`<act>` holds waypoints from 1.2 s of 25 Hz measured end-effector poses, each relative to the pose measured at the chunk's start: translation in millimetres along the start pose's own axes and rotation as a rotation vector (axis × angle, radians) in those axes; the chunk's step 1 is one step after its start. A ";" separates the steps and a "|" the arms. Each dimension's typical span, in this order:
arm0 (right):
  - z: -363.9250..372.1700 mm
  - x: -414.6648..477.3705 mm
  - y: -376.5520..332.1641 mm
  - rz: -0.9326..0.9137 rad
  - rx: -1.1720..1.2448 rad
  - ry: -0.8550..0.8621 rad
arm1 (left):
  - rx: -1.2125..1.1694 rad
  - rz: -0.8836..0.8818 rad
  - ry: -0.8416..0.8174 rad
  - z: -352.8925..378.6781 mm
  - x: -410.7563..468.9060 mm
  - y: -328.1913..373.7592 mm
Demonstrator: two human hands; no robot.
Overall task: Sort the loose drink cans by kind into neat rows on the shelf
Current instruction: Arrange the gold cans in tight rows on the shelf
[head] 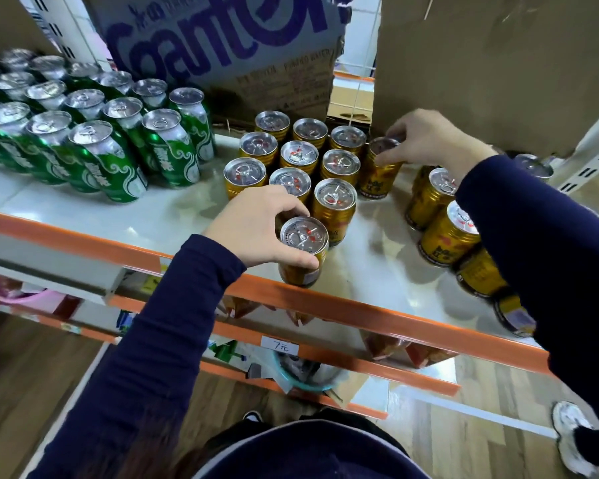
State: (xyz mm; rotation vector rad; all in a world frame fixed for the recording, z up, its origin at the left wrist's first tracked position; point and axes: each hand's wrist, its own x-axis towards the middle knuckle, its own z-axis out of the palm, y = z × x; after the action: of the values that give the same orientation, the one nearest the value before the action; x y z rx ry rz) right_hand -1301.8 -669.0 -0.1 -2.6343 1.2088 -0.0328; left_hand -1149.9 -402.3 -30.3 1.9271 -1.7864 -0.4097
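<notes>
Shelf [173, 209]: white, orange front lip.
Left hand [256, 223]: curled round front gold can [303, 250] at the lip.
Right hand [426, 140]: gripping rear gold can [379, 178], beside gold rows [298, 155].
Green cans [83, 133]: rows, far left.
Loose gold cans [436, 216]: right, near right sleeve [533, 236].

Upright green cans [83, 102] rowed at shelf [173, 209] left; gold cans [298, 153] blocked mid-shelf; loose gold cans [433, 198] at right.

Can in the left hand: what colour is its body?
The can is gold, silver-topped; head view.
</notes>
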 end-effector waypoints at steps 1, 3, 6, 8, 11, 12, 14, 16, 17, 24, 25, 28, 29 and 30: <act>0.3 -5.4 -0.4 -0.006 -0.003 0.011 | 0.019 0.003 0.010 0.5 1.1 2.4; -0.6 -21.3 0.2 -0.018 0.016 0.077 | 0.091 0.013 0.004 0.2 4.5 9.0; 1.0 -58.1 11.5 -0.067 0.040 0.252 | 0.211 -0.004 -0.068 -5.2 10.6 17.9; 3.1 -82.5 24.0 -0.059 0.034 0.327 | 0.206 0.031 -0.180 -11.3 14.7 19.3; 6.4 -108.3 39.2 -0.034 -0.007 0.408 | 0.217 0.120 -0.315 -17.6 21.0 23.1; 8.6 -114.4 43.5 -0.027 -0.025 0.429 | 0.255 0.151 -0.333 -19.2 24.4 27.1; 15.3 -123.5 52.3 -0.010 -0.028 0.456 | 0.277 0.210 -0.358 -27.2 35.0 41.0; 22.5 -128.4 58.8 0.026 0.009 0.440 | 0.184 0.257 -0.333 -39.4 53.7 59.4; 25.9 -129.6 61.3 0.037 0.021 0.428 | 0.134 0.276 -0.299 -43.6 66.4 68.0; 37.6 -132.8 68.0 0.049 0.018 0.469 | 0.308 0.238 -0.146 -18.3 164.5 86.7; 37.8 -133.0 67.8 0.056 0.020 0.466 | 0.344 0.218 -0.178 -13.8 172.4 83.5; 37.0 -134.5 66.8 0.048 0.015 0.468 | 0.406 0.190 -0.287 -0.1 182.7 72.8; 36.2 -135.0 66.9 0.048 0.013 0.474 | 0.406 0.194 -0.307 4.4 183.9 69.4; 36.1 -135.7 66.7 0.050 0.014 0.479 | 0.403 0.199 -0.317 8.1 184.6 66.5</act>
State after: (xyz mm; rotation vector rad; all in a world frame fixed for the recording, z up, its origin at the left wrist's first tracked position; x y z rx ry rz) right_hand -1436.2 -601.6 -39.5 -2.6649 1.3997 -0.6949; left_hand -1191.2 -588.5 16.8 1.9984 -2.3966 -0.3164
